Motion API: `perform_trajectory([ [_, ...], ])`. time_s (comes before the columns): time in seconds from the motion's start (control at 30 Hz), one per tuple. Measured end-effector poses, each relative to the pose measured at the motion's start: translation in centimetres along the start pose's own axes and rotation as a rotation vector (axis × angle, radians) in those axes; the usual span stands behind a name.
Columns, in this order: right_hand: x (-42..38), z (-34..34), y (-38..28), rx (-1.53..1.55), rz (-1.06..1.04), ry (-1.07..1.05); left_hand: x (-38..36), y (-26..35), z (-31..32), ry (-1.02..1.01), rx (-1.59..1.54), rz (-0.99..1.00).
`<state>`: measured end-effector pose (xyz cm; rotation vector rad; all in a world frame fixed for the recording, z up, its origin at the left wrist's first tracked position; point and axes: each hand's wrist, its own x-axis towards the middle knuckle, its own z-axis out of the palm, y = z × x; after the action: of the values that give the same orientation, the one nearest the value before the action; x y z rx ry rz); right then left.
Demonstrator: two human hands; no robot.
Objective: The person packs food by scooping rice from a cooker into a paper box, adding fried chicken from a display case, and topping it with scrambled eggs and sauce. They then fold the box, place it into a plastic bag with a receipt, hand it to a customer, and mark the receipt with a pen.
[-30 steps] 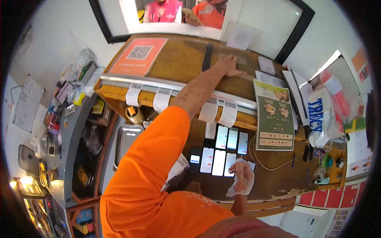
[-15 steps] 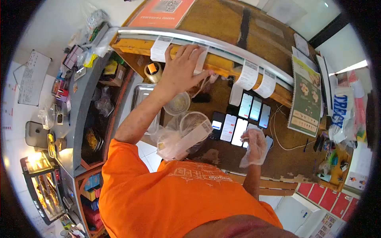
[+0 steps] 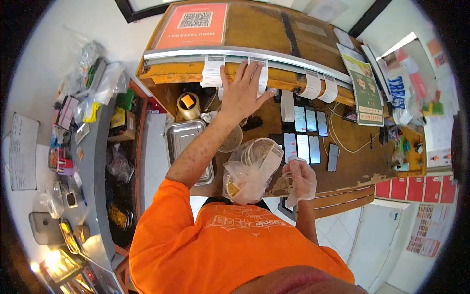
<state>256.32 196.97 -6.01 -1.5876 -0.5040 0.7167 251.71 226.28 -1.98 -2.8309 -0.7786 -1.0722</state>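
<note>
My left hand (image 3: 243,95) is bare and open, fingers spread over a paper receipt (image 3: 263,81) hanging from the metal rail. Another receipt (image 3: 213,71) hangs just left of it. My right hand (image 3: 302,181) wears a clear plastic glove. Its fingers are half curled and apart, with nothing visible in them. It is beside several lit phones (image 3: 302,148) lying in two rows, and a separate phone (image 3: 333,157) lies to its right. Between my arms sits a clear plastic bag (image 3: 240,179) with a receipt (image 3: 270,164) on it; the contents are only partly visible.
A metal tray (image 3: 177,139) and a round clear container (image 3: 230,142) lie by my left forearm. Behind them stands a tape roll (image 3: 188,105). More receipts (image 3: 312,84) hang along the rail. A white cable (image 3: 342,139) and a green menu booklet (image 3: 363,88) are at the right.
My right hand has drawn back from the phones towards the bag and table edge, uncovering phones beneath it. My left hand stays at the rail with its fingers on the receipt. The view has shifted.
</note>
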Motion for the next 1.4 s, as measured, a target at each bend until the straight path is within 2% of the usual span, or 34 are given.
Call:
perform_trajectory([
  [0.13,-1.7,1.4,0.1,-0.012,-0.002,0.048,-0.1,-0.2,-0.5,-0.019,-0.044,0.007],
  [0.17,-2.1,2.1,-0.9,0.006,0.103,0.108,0.0,-0.1,-0.5,0.011,-0.049,0.025],
  [0.2,-2.3,2.1,-0.8,-0.012,0.038,0.112,0.0,-0.2,-0.5,-0.002,-0.063,0.016],
  [0.27,-2.5,2.4,-0.9,0.030,0.066,0.179,0.4,-0.1,-0.9,0.009,-0.080,0.024],
  [0.4,-2.8,2.1,-0.8,0.022,-0.005,0.231,-1.2,0.4,-2.6,0.024,-0.135,-0.002],
  [0.5,-3.1,2.3,-1.1,0.011,-0.016,0.252,-3.1,0.4,-2.9,0.045,-0.310,-0.017],
  [0.57,-3.1,2.6,-1.2,0.043,-0.013,0.286,-4.3,0.3,-2.7,0.052,-0.530,-0.066],
  [0.7,-3.1,2.5,-1.0,0.029,-0.040,0.278,-6.0,0.5,-1.1,0.009,-0.636,-0.160],
  [0.77,-3.1,2.2,-0.9,0.022,-0.043,0.254,-6.6,0.5,0.3,0.086,-0.797,-0.288],
  [0.8,-3.2,2.1,-0.6,-0.003,-0.076,0.260,-7.0,0.4,0.8,0.063,-0.796,-0.297],
  [0.87,-3.4,2.8,-1.8,0.047,-0.007,0.280,-6.9,0.1,1.6,0.048,-0.926,-0.380],
  [0.9,-3.6,2.9,-1.6,0.051,0.010,0.282,-6.9,0.0,1.7,0.106,-0.831,-0.319],
  [0.97,-3.2,2.9,-1.5,0.065,-0.087,0.275,-6.7,0.0,1.1,0.102,-0.838,-0.314],
  [1.13,-3.2,2.7,-1.6,0.026,-0.060,0.272,-6.9,0.0,1.2,0.106,-0.858,-0.335],
  [1.2,-3.1,2.7,-2.0,0.013,-0.069,0.259,-7.0,0.0,1.3,0.141,-0.762,-0.332],
  [1.33,-2.9,2.2,-1.8,0.024,-0.058,0.248,-7.4,0.5,1.4,0.139,-0.745,-0.356],
  [1.4,-2.8,1.8,-1.8,0.023,-0.037,0.259,-7.4,0.9,1.3,0.055,-0.805,-0.371],
])
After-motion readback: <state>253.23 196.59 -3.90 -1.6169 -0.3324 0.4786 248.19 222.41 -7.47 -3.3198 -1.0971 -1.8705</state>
